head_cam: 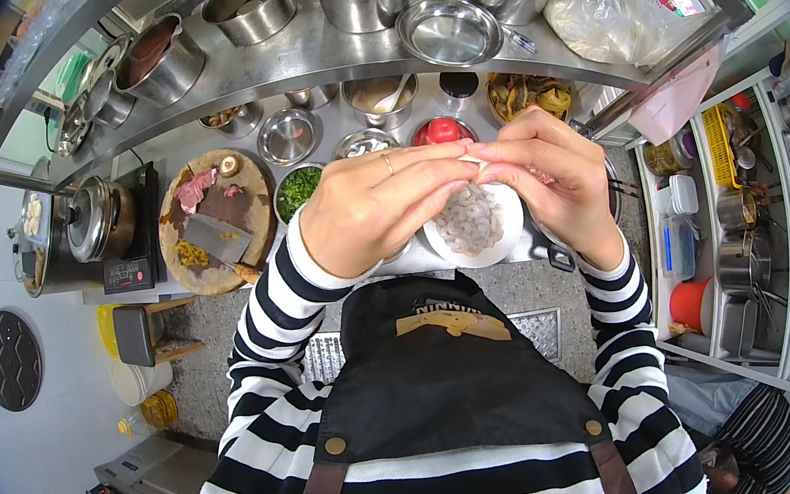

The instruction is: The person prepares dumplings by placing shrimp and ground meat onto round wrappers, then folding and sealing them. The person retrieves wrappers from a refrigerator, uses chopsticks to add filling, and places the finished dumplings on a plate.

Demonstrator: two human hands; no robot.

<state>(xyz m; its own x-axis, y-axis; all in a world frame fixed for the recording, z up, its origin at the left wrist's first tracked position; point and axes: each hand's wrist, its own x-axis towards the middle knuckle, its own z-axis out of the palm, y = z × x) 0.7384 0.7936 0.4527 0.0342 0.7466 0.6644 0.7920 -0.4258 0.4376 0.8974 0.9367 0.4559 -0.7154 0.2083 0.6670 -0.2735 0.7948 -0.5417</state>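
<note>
My left hand (378, 204) and my right hand (551, 172) meet fingertip to fingertip, pinching a small pale piece of food (471, 160) between them; its kind is mostly hidden by the fingers. Just below them is a white plate of peeled raw shrimp (469, 225). A red round item (442, 130) sits in a metal bowl behind the fingers. Left of my left hand stand a bowl of chopped green herbs (296, 191) and a round wooden chopping board (247, 192) bearing raw meat (198, 191), a mushroom (229, 166) and a cleaver (218, 238).
A steel shelf (339, 65) with several metal pots crosses above the counter. A lidded pot (92, 217) stands by an induction cooker (130, 273) at left. Racks of cookware (716, 323) line the right side. Another person (763, 441) is partly visible at lower right.
</note>
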